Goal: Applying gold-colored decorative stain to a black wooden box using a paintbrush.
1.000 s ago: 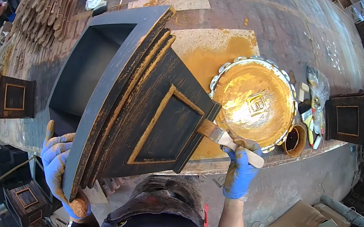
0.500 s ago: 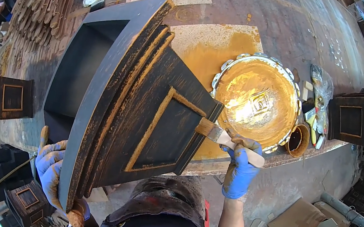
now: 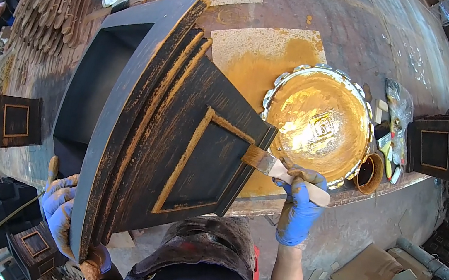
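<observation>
Little changes: your left hand [image 3: 62,212] grips the dark box [image 3: 178,132], fingers curled; your right hand [image 3: 299,206], fingers closed, holds the brush [image 3: 270,166], so work stays at the narrow end.

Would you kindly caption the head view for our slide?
Left hand grips a tapered box; right hand holds a brush.

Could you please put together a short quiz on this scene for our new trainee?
1. Which grip holds a brush?
2. True or false: the nearer tray is square.
3. Choose one: the left grip is at the held box's
A) narrow end
B) wide end

Key:
1. The right grip.
2. False; it is round.
3. B
</observation>
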### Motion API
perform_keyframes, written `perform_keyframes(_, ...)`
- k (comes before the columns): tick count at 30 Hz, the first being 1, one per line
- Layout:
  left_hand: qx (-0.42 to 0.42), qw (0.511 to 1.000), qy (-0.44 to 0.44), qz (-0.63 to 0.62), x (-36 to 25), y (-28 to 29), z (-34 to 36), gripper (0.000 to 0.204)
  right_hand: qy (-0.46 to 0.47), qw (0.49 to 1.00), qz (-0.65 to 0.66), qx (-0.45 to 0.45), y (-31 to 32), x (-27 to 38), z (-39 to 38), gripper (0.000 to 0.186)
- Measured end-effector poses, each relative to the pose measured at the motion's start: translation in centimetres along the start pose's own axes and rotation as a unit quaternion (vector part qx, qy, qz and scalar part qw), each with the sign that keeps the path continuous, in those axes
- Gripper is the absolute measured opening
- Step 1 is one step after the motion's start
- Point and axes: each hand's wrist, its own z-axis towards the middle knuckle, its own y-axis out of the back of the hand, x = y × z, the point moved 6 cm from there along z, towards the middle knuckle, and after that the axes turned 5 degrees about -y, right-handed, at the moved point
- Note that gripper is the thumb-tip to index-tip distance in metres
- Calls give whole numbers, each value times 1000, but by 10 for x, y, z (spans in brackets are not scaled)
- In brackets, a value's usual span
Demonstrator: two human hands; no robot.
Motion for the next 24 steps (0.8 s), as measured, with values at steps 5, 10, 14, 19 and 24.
perform_keyframes(5, 12, 1000, -9, 2, 1, 0, 1, 85, 5, 1000, -10, -23, 0, 2, -1, 6)
perform_keyframes(10, 17, 999, 6, -26, 6, 1, -2, 85, 12, 999, -32, -2, -2, 4, -5, 8)
perform_keyframes(14, 74, 996, -5, -42, 12, 4, -3, 92, 18, 999, -41, 3, -2, 5, -9, 11)
perform_keyframes(19, 84, 994, -22, -64, 14, 5, -6, 92, 17, 999, -52, 1, -2, 5, -11, 11)
perform_keyframes(24, 69, 995, -20, -72, 14, 6, -8, 92, 22, 1000, 8, -6, 1, 4, -14, 8)
